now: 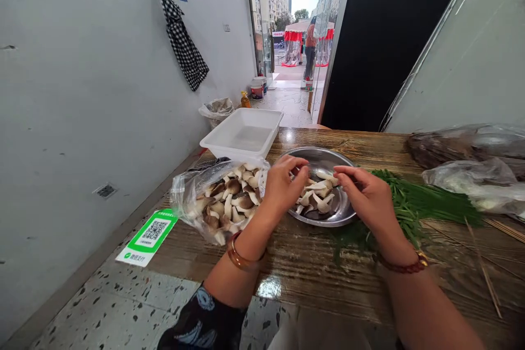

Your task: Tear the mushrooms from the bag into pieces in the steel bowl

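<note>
A steel bowl (342,216) on the wooden table holds several pieces of pale mushroom (322,203). Over the bowl's left side is my left hand (287,181), its thumb and fingers curled together; what they hold, if anything, is hidden. My right hand (369,192) is at the bowl's right side, thumb and forefinger pinched at the end of a pale mushroom piece (327,177). Left of the bowl lies an open clear plastic bag (186,205), full of brown-capped mushrooms (233,186). Part of that bag is behind my left wrist.
A white plastic tub (246,150) stands behind the bag. Green leafy stalks (410,202) spread right of the bowl, near plastic bags (476,180) and thin sticks (484,268). A green QR-code card (148,236) lies at the table's left edge. Beyond the doorway a person (310,49) stands outside.
</note>
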`<act>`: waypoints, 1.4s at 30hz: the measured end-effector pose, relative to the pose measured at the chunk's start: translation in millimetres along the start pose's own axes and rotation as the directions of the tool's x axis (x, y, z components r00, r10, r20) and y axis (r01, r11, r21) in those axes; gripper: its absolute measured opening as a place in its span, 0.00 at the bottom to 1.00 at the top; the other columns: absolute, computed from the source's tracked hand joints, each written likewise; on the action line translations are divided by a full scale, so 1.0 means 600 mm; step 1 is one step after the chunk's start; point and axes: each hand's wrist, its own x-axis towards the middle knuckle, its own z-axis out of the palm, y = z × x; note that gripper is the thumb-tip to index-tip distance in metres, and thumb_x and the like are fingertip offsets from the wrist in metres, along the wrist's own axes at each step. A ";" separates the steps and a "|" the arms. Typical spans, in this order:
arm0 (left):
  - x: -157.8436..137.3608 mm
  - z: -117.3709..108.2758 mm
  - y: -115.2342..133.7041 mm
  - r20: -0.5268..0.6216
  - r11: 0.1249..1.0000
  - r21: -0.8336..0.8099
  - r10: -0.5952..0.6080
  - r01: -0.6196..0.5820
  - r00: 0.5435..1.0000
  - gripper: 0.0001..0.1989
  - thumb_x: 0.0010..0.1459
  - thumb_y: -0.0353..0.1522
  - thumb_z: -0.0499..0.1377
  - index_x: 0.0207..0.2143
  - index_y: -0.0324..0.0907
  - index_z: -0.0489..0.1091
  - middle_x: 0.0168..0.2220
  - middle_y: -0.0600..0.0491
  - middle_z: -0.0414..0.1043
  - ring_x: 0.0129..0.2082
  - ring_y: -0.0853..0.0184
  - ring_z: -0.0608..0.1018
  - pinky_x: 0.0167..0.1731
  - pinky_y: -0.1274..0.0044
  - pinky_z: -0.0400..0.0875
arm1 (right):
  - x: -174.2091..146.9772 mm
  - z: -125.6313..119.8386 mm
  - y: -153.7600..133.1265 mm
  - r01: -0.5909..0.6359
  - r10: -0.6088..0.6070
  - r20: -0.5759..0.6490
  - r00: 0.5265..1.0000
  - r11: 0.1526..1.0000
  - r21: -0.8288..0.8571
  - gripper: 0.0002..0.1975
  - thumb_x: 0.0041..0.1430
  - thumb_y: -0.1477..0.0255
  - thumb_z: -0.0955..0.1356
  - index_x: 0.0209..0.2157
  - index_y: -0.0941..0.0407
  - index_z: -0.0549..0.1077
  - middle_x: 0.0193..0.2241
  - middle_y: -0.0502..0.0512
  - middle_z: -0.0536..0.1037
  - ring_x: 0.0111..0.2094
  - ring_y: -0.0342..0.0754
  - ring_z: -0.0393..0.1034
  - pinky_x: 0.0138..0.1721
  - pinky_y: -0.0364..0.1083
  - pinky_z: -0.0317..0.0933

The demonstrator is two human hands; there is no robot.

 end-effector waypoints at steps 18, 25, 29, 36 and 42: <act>-0.024 -0.204 -0.107 0.008 0.916 0.338 -0.233 0.217 0.973 0.08 0.52 0.32 0.57 0.31 0.40 0.75 0.29 0.51 0.75 0.29 0.67 0.73 0.31 0.77 0.66 | -0.009 0.013 0.009 -0.051 0.051 0.021 0.998 0.999 0.005 0.15 0.57 0.60 0.65 0.39 0.53 0.78 0.34 0.56 0.81 0.29 0.49 0.73 0.30 0.46 0.65; -0.035 -0.179 -0.129 0.104 0.756 0.643 -0.246 0.124 0.964 0.10 0.55 0.34 0.56 0.32 0.39 0.75 0.31 0.48 0.73 0.32 0.64 0.73 0.34 0.74 0.65 | -0.011 0.014 0.017 0.014 -0.013 0.032 0.999 0.999 -0.044 0.15 0.58 0.61 0.65 0.40 0.53 0.78 0.34 0.55 0.81 0.27 0.48 0.73 0.31 0.47 0.66; -0.029 -0.149 -0.135 0.088 0.724 0.672 -0.292 0.160 0.952 0.11 0.53 0.36 0.57 0.26 0.39 0.74 0.29 0.48 0.73 0.30 0.64 0.72 0.32 0.75 0.63 | -0.011 0.012 0.013 0.008 -0.007 0.045 0.999 0.999 -0.035 0.17 0.58 0.59 0.64 0.40 0.53 0.78 0.35 0.56 0.81 0.30 0.50 0.74 0.32 0.48 0.66; -0.025 -0.170 -0.144 -0.053 0.867 0.395 -0.309 0.304 0.950 0.05 0.46 0.31 0.58 0.21 0.40 0.66 0.20 0.56 0.66 0.23 0.70 0.67 0.25 0.79 0.59 | -0.011 0.013 0.010 0.033 -0.032 0.045 0.998 0.999 -0.026 0.17 0.59 0.59 0.64 0.40 0.54 0.78 0.35 0.56 0.81 0.29 0.50 0.74 0.32 0.48 0.66; -0.044 -0.175 -0.085 -0.172 0.928 -0.119 -0.370 0.353 0.913 0.09 0.48 0.35 0.59 0.27 0.41 0.62 0.23 0.57 0.68 0.25 0.69 0.75 0.26 0.80 0.64 | -0.010 0.014 0.004 0.046 -0.046 0.029 0.998 0.999 0.027 0.15 0.58 0.61 0.65 0.38 0.54 0.79 0.36 0.56 0.81 0.31 0.50 0.74 0.35 0.49 0.67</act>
